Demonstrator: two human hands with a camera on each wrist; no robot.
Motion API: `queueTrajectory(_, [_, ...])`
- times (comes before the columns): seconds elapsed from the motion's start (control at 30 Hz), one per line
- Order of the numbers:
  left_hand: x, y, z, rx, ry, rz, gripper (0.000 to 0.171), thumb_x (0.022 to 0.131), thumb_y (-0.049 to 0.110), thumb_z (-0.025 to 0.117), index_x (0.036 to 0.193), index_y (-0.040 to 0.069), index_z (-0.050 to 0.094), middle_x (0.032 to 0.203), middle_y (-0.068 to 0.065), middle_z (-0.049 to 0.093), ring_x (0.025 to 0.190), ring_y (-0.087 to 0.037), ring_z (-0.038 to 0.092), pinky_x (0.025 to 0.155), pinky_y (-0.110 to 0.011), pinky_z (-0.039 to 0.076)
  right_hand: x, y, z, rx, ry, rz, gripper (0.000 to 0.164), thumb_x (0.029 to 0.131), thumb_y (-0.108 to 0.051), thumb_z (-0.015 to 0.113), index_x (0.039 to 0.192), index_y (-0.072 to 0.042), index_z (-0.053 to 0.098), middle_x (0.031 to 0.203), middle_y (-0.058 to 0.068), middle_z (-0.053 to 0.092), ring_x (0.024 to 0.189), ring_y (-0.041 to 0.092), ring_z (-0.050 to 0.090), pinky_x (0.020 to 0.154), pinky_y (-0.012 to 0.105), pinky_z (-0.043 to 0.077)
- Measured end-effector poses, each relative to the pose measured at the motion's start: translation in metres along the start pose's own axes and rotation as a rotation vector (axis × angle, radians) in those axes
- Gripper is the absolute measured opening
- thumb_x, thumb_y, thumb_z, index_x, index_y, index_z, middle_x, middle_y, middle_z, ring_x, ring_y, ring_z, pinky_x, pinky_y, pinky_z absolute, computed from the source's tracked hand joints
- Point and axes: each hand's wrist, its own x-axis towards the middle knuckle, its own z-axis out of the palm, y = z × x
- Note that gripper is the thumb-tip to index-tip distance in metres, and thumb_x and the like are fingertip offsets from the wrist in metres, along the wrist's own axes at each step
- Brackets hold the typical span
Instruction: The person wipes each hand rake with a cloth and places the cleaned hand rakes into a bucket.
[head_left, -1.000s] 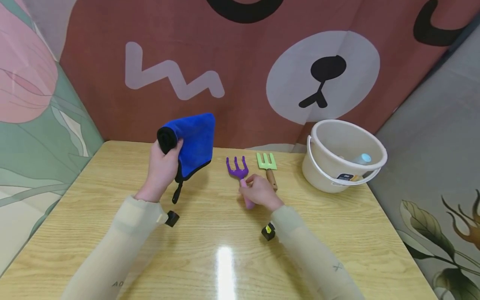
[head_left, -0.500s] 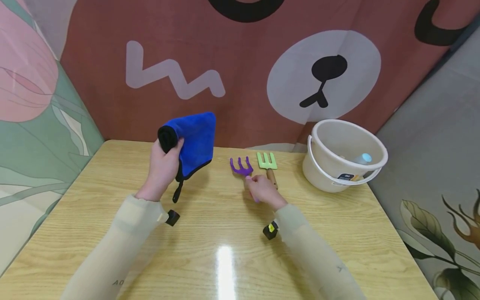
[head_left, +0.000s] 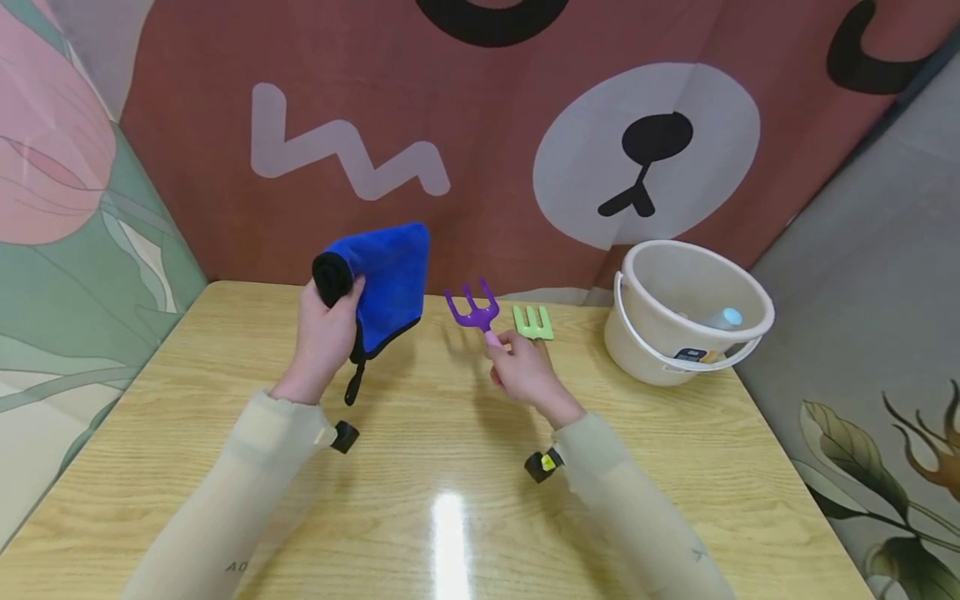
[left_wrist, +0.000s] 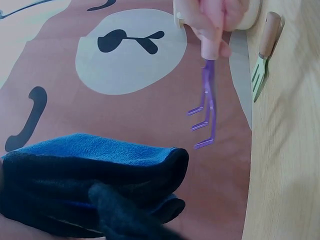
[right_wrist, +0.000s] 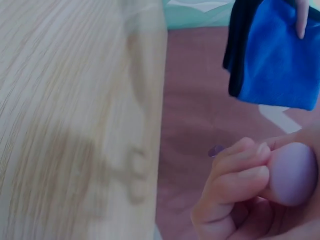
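My left hand [head_left: 324, 337] grips a folded blue cloth [head_left: 393, 279] with black edging, held above the table; a black loop dangles from its lower corner. In my right hand [head_left: 528, 372] is a small purple hand rake [head_left: 474, 317], gripped by its pink handle [left_wrist: 211, 40], its three tines pointing away and raised off the tabletop. The right wrist view shows the rounded handle end [right_wrist: 294, 174] with fingers curled round it. Just beyond the right hand lies a green fork [head_left: 534, 322] with a wooden handle [left_wrist: 270, 34], partly covered by that hand in the head view.
A white bucket [head_left: 651, 354] with its handle folded down stands at the table's back right. Inside it is a light-blue-capped item [head_left: 726, 317]; the rest of its contents are unclear. A printed brown curtain [head_left: 480, 125] hangs behind the wooden table [head_left: 390, 500].
My right hand has picked the purple rake up from the table and raised it, tines tilting upward. The left hand holds the cloth almost still.
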Motion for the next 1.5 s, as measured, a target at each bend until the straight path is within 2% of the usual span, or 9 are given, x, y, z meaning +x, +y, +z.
queueTrajectory(0.23, [0.002, -0.001, 0.003, -0.039, 0.116, 0.118, 0.038, 0.105, 0.021, 0.057, 0.133, -0.006, 0.055, 0.13, -0.015, 0.06, 0.124, -0.026, 0.054, 0.108, -0.043, 0.041, -0.01, -0.009, -0.001, 0.026, -0.036, -0.04, 0.046, 0.105, -0.036, 0.054, 0.136, -0.003, 0.051, 0.084, 0.012, 0.065, 0.065, 0.016, 0.055, 0.057, 0.03, 0.042])
queueTrajectory(0.4, [0.006, -0.003, 0.005, -0.033, 0.165, 0.317, 0.031, 0.106, 0.016, 0.055, 0.129, -0.004, 0.059, 0.125, -0.011, 0.064, 0.12, -0.024, 0.057, 0.103, -0.038, 0.044, -0.018, -0.015, -0.001, 0.094, -0.074, -0.06, 0.043, 0.106, -0.037, 0.052, 0.132, -0.002, 0.052, 0.074, 0.006, 0.056, 0.058, 0.015, 0.044, 0.051, 0.029, 0.036])
queueTrajectory(0.5, [0.008, -0.006, 0.006, 0.019, 0.16, 0.439, 0.029, 0.106, 0.008, 0.051, 0.133, -0.001, 0.059, 0.129, -0.01, 0.064, 0.122, -0.026, 0.058, 0.103, -0.04, 0.045, -0.021, -0.018, -0.001, 0.121, -0.088, -0.079, 0.044, 0.107, -0.039, 0.049, 0.13, -0.002, 0.054, 0.064, 0.002, 0.046, 0.052, 0.015, 0.034, 0.048, 0.03, 0.029])
queueTrajectory(0.6, [0.009, -0.012, 0.008, 0.078, 0.144, 0.512, 0.037, 0.102, -0.004, 0.049, 0.136, 0.005, 0.06, 0.132, -0.009, 0.064, 0.121, -0.029, 0.06, 0.101, -0.047, 0.047, -0.024, -0.022, 0.0, 0.129, -0.091, -0.103, 0.045, 0.108, -0.037, 0.047, 0.132, 0.0, 0.056, 0.062, 0.001, 0.044, 0.051, 0.014, 0.033, 0.048, 0.03, 0.029])
queueTrajectory(0.77, [0.01, -0.022, 0.015, 0.183, 0.046, 0.535, 0.063, 0.089, -0.019, 0.05, 0.14, 0.015, 0.061, 0.138, -0.004, 0.062, 0.121, -0.031, 0.058, 0.1, -0.054, 0.046, -0.029, -0.028, 0.0, 0.134, -0.097, -0.132, 0.046, 0.108, -0.036, 0.048, 0.136, -0.001, 0.057, 0.062, 0.0, 0.045, 0.051, 0.014, 0.034, 0.048, 0.029, 0.029])
queueTrajectory(0.9, [0.008, -0.03, 0.023, 0.28, -0.064, 0.545, 0.063, 0.087, -0.019, 0.055, 0.14, 0.014, 0.06, 0.139, -0.006, 0.061, 0.125, -0.032, 0.057, 0.103, -0.053, 0.044, -0.032, -0.034, 0.0, 0.131, -0.112, -0.155, 0.045, 0.108, -0.037, 0.047, 0.136, -0.003, 0.058, 0.061, 0.0, 0.043, 0.05, 0.015, 0.033, 0.048, 0.03, 0.028])
queueTrajectory(1.13, [-0.003, -0.036, 0.035, 0.45, -0.238, 0.463, 0.059, 0.093, 0.009, 0.073, 0.148, 0.01, 0.053, 0.146, -0.013, 0.055, 0.139, -0.035, 0.044, 0.11, -0.057, 0.035, -0.034, -0.041, -0.001, 0.121, -0.113, -0.193, 0.045, 0.109, -0.038, 0.046, 0.132, -0.002, 0.059, 0.061, 0.001, 0.043, 0.05, 0.016, 0.035, 0.049, 0.031, 0.029])
queueTrajectory(1.3, [-0.006, -0.037, 0.04, 0.595, -0.327, 0.455, 0.047, 0.098, 0.023, 0.066, 0.142, 0.006, 0.06, 0.152, -0.007, 0.05, 0.148, -0.027, 0.03, 0.116, -0.053, 0.026, -0.034, -0.043, -0.002, 0.139, -0.113, -0.197, 0.042, 0.109, -0.034, 0.047, 0.133, -0.002, 0.058, 0.059, 0.001, 0.043, 0.048, 0.017, 0.034, 0.048, 0.03, 0.027])
queueTrajectory(1.5, [-0.007, -0.035, 0.047, 0.616, -0.367, 0.404, 0.047, 0.102, 0.02, 0.058, 0.146, 0.005, 0.055, 0.151, -0.01, 0.05, 0.148, -0.027, 0.032, 0.116, -0.051, 0.028, -0.033, -0.041, -0.003, 0.149, -0.111, -0.21, 0.042, 0.109, -0.033, 0.046, 0.132, 0.0, 0.059, 0.056, 0.001, 0.041, 0.046, 0.017, 0.033, 0.046, 0.029, 0.027])
